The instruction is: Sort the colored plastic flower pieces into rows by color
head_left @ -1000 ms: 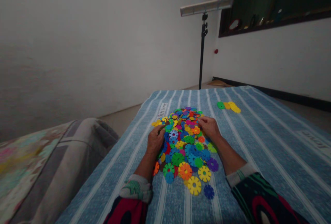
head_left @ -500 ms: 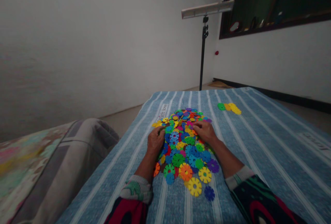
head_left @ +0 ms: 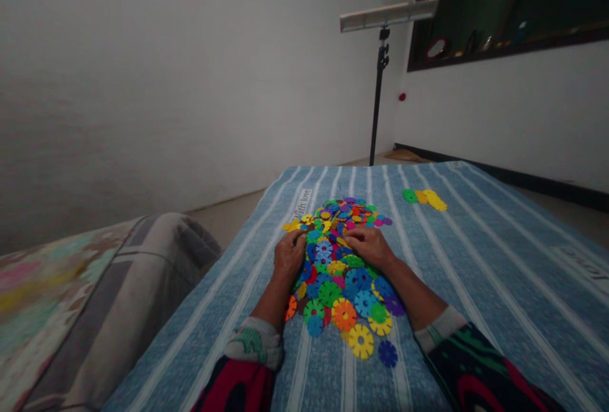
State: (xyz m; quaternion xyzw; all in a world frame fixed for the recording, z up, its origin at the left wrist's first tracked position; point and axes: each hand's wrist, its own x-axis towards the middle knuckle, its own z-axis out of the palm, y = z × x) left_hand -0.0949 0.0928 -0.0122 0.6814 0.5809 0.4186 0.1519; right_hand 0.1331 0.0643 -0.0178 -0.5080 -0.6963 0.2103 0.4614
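A heap of notched plastic discs [head_left: 328, 294] in many colours lies on the striped blue cloth [head_left: 476, 310]. At the heap's left side is my left hand [head_left: 289, 254], its fingers curled closed at the edge of the discs. Whatever those fingers hold, if anything, is hidden. My right hand [head_left: 375, 247] reaches over the heap from the right, thumb and fingers pinched together above the middle. Too little shows to tell whether a disc is in that pinch. A yellow disc [head_left: 361, 341] and a dark blue disc [head_left: 388, 353] lie at the near end.
Farther right on the cloth is a short row of green, orange and yellow discs [head_left: 432, 200]. A black stand [head_left: 377, 101] with a flat panel rises beyond the far edge. At left sits a grey draped blanket [head_left: 157, 272].
My right hand has moved left over the heap, toward my left hand. Some discs near the right forearm have shifted, and a green one now rests on a yellow one. The view shifted slightly.
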